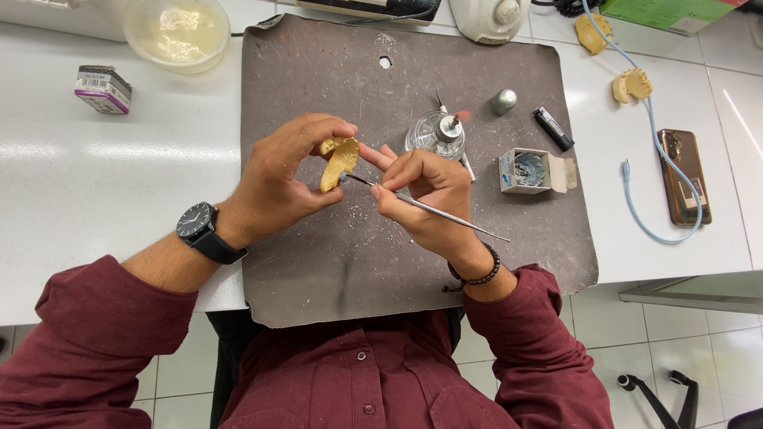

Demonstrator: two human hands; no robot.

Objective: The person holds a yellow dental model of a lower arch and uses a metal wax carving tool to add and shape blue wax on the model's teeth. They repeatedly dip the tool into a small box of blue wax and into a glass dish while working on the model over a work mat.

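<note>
Left hand: the left hand (280,176), a black wristwatch (196,222) on its wrist, is curled closed around a yellow plaster dental cast (339,163), thumb below and fingertips on top, holding it tilted above the mat.
Right hand: the right hand (425,193) is closed in a pen grip on a thin, double-ended metal carving instrument (433,210); a black bead bracelet (480,277) sits on that wrist.
Where the cast is: in the air over the middle of the dark grey, scuffed work mat (318,262), between both hands, apart from the surface.
Contact: the instrument's tip meets the lower edge of the cast; a small grey-blue bit seems to sit there.
Work so far: judged from this, wax is being applied to the cast; how much is already on cannot be told, as the fingers hide most of it.
Left to do: seemingly much; the cast looks mostly bare yellow.
Burner: a clear glass spirit lamp (438,133) stands lit just beyond the right hand, its silver cap (503,101) off beside it.
Wax supply: an open small box of grey-blue wax (528,170) and a black lighter (553,128) lie to the right.
Other casts: two more yellow casts (632,84) rest on the white bench (119,175).
</note>
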